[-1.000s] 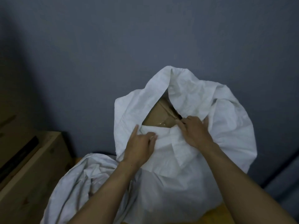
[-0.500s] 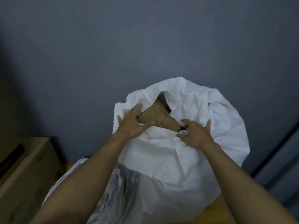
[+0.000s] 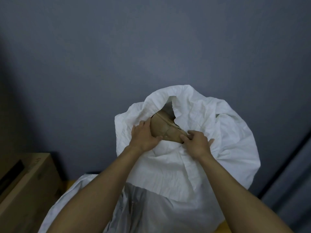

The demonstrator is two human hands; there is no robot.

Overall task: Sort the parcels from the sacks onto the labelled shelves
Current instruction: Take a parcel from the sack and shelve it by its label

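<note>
Head view: the crumpled white woven sack stands against a grey-blue wall, its mouth open at the top. A brown cardboard parcel sealed with tape sits in that mouth, partly exposed. The left hand presses flat against the parcel's left edge; the right hand pinches its near right corner together with sack fabric. Risk: fabric caught under the right fingers may drag on extraction, so the parcel could snag, twist free, and drop back inside.
</note>
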